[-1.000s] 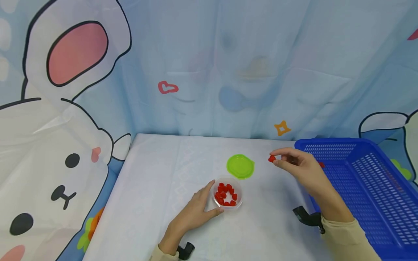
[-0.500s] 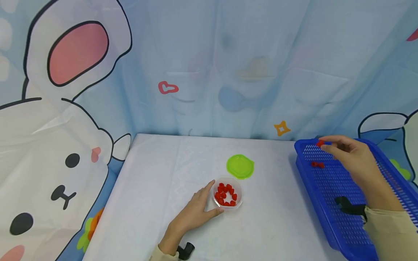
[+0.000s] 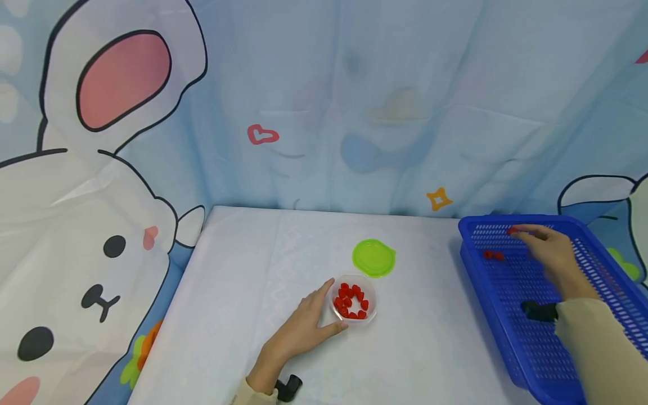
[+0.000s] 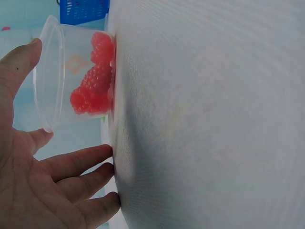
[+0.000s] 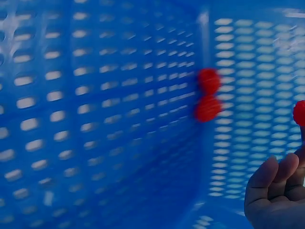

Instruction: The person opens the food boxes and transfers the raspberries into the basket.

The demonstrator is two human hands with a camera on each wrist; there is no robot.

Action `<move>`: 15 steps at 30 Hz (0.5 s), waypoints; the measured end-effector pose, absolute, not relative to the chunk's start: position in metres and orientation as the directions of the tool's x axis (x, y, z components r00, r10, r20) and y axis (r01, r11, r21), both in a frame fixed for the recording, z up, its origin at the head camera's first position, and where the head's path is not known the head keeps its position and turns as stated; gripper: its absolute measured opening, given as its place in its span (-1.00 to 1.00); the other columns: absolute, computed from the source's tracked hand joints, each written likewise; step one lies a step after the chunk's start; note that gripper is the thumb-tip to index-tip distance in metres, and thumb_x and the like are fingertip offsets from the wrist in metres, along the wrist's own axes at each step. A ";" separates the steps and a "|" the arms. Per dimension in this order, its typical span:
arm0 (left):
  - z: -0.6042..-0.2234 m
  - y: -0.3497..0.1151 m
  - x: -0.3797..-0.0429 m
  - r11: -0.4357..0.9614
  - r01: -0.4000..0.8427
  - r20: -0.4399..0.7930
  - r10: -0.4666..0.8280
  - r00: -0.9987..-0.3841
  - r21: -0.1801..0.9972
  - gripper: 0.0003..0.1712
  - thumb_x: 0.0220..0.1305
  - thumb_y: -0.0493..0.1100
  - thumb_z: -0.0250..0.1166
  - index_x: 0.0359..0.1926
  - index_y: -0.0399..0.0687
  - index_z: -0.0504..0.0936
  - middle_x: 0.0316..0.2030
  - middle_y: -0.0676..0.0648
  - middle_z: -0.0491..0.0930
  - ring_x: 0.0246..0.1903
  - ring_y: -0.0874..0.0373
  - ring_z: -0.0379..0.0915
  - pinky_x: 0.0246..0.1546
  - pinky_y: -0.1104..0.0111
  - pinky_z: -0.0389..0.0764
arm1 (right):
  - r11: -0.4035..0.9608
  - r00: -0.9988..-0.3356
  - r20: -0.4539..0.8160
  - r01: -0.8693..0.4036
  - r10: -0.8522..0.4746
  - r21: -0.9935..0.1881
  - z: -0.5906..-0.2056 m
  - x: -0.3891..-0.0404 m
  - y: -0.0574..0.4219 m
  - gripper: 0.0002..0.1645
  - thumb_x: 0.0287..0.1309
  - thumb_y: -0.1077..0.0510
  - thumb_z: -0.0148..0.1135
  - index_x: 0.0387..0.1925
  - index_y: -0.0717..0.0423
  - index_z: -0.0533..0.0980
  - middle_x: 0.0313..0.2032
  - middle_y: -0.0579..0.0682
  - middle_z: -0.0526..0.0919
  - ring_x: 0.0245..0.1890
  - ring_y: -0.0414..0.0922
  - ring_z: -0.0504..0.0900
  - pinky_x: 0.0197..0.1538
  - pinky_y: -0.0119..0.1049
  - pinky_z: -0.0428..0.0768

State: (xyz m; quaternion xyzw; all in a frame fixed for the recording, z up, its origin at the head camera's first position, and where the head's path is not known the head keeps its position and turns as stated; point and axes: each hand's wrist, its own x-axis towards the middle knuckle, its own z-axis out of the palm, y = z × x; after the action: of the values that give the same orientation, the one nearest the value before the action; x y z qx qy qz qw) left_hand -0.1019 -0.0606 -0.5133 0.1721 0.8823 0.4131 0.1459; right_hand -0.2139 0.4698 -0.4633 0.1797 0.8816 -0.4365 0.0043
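Note:
A clear plastic cup point(image 4: 57, 78) stands on the white cloth, with several red raspberries point(image 4: 97, 76) at its bottom. My left hand point(image 3: 298, 329) has its straight forefinger and thumb spread against the cup's rim, the other fingertips resting on the cloth. Over at the blue plastic basket point(image 3: 486, 320), my right hand point(image 3: 552, 256) is inside the far end, pinching a raspberry point(image 5: 299, 113) at its fingertips. Two other raspberries point(image 5: 208, 95) lie close together on the basket floor, near the foot of a side wall.
A bright green lid point(image 3: 373, 259) lies on the cloth just behind the cup. Along the right side of the table the basket has raised, perforated walls. A printed blue curtain point(image 3: 314, 101) hangs behind the table's far edge.
My right hand has carried the raspberry rightward from beside the lid over the basket's near wall, then slightly lower inside it. The left hand and the cup have stayed in place.

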 end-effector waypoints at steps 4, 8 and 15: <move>-0.514 -0.060 -0.103 0.601 0.194 -0.108 0.429 -0.897 0.775 0.09 0.22 0.36 0.32 0.60 0.30 -0.06 0.47 -0.06 0.17 0.42 -0.09 0.11 0.30 -0.10 0.30 | 0.530 -0.920 -0.206 0.363 0.333 -0.766 -0.480 -0.216 0.479 -0.41 0.44 -0.22 0.00 0.22 0.11 0.46 0.33 0.33 0.25 0.12 0.21 0.33 -0.16 -0.17 0.54; -0.513 -0.061 -0.103 0.603 0.197 -0.107 0.430 -0.896 0.773 0.09 0.23 0.35 0.32 0.60 0.28 -0.06 0.47 -0.06 0.17 0.42 -0.09 0.10 0.30 -0.10 0.29 | 0.526 -0.909 -0.230 0.391 0.347 -0.755 -0.493 -0.215 0.484 -0.25 0.46 -0.20 -0.03 0.35 0.32 0.34 0.35 0.42 0.21 0.08 0.23 0.35 -0.20 -0.15 0.54; -0.514 -0.060 -0.103 0.600 0.188 -0.113 0.427 -0.897 0.777 0.09 0.22 0.34 0.33 0.60 0.26 -0.05 0.47 -0.06 0.17 0.42 -0.10 0.11 0.30 -0.10 0.29 | 0.513 -0.885 -0.276 0.446 0.374 -0.734 -0.515 -0.214 0.490 -0.24 0.48 -0.12 -0.04 0.40 0.41 0.24 0.34 0.49 0.19 0.14 0.34 0.31 -0.01 0.18 0.45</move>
State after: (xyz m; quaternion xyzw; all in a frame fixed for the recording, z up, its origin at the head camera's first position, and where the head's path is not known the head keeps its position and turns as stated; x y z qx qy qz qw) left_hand -0.1031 -0.0601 -0.5135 0.1739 0.8827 0.4117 0.1451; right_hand -0.2138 0.4895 -0.5150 0.2358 0.8688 -0.4334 0.0414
